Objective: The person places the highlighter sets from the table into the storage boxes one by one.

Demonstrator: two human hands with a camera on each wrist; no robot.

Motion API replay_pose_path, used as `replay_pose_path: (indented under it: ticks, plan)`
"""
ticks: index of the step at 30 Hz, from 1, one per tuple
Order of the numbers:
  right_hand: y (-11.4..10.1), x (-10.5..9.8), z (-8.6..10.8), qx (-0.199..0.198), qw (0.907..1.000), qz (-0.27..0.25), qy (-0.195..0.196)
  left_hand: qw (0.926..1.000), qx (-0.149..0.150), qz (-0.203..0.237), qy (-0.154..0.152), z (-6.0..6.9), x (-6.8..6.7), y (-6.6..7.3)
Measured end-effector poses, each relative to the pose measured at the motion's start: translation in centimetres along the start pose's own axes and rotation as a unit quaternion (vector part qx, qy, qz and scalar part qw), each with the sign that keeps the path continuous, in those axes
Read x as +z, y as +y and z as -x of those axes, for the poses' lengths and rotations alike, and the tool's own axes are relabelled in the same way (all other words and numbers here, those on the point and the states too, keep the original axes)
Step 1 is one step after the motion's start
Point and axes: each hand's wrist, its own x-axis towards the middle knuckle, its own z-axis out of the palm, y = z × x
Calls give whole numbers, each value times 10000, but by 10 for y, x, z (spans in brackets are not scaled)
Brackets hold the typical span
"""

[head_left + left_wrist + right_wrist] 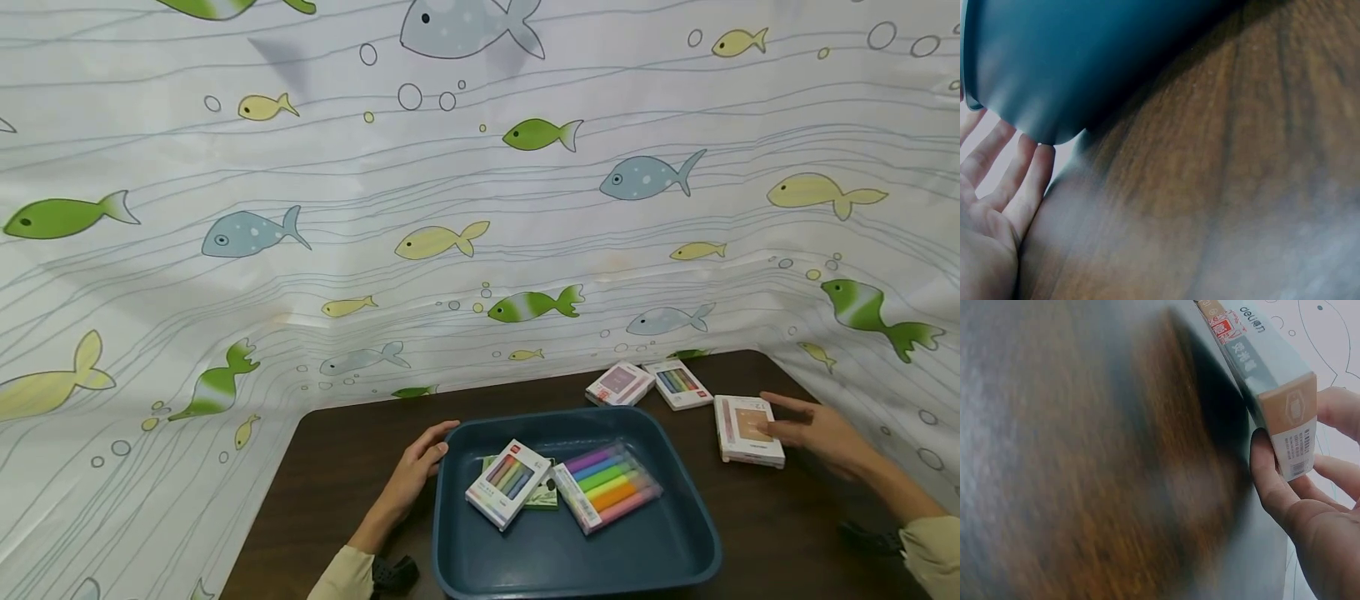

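In the head view, my left hand (412, 471) rests against the left side of a dark blue tray (442, 533). The left wrist view shows that hand's fairly straight fingers (1007, 169) touching the tray's outer wall (1085, 56). My right hand (821, 437) grips a white box with a tan panel (750, 429) to the right of the tray. In the right wrist view the box (1285, 381) sits between the fingers, its barcode end facing the camera. Inside the tray lie a white box of coloured sticks (510, 483), a green box partly under it (543, 497), and a clear pack of coloured markers (607, 487).
Behind the tray's right corner lie a white box with a mauve panel (620, 383) and another white box with coloured sticks (678, 383). A dark brown wooden table (337, 458) carries everything. A fish-patterned sheet (450, 183) hangs behind and at the sides.
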Motion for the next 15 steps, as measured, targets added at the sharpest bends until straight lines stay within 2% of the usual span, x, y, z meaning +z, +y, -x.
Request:
replay_pose_path:
  ticks: [4, 15]
  plan:
    - [-1, 2, 0, 33, 9995, -321, -63, 9999, 63, 1, -92, 0, -1, -1]
    - [-1, 9, 2, 66, 9986, -516, 15, 9998, 108, -67, -156, 0, -2, 0]
